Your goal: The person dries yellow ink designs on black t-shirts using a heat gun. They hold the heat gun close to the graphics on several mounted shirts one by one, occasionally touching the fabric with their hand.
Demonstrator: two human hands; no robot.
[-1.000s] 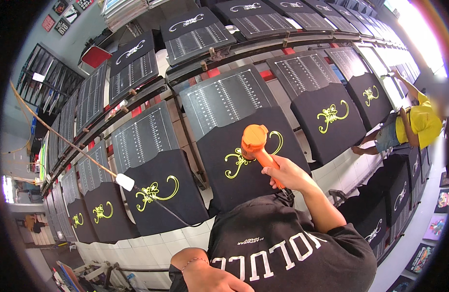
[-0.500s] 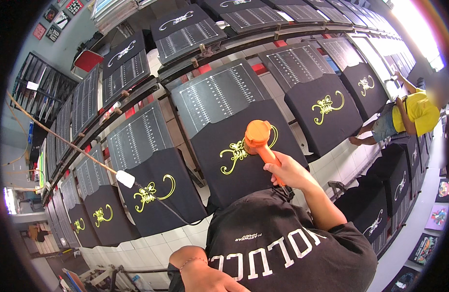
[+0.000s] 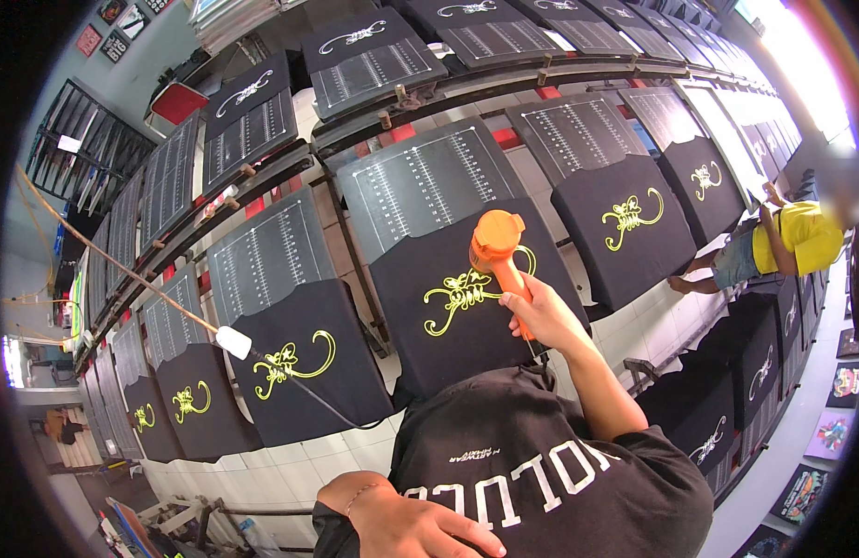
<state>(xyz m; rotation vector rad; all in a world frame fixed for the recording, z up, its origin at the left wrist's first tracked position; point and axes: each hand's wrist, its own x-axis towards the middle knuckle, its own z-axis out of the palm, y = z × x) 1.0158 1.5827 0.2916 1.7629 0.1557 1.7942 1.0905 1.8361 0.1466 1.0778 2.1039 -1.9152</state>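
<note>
One smooth orange dryer, mid-frame over matte black cloth, slants along its length, round head toward upper left. I see the right hand wrapped round its handle, left hand loosely spread, palm hidden.

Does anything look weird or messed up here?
One slightly odd thing: a white connector hangs at left, its black cable crossing in front of the yellow design on a black shirt. Nothing looks spilled or broken.

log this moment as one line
right hand: grips orange heat gun | position: over yellow print on black cloth | left hand: by worn shirt
</note>
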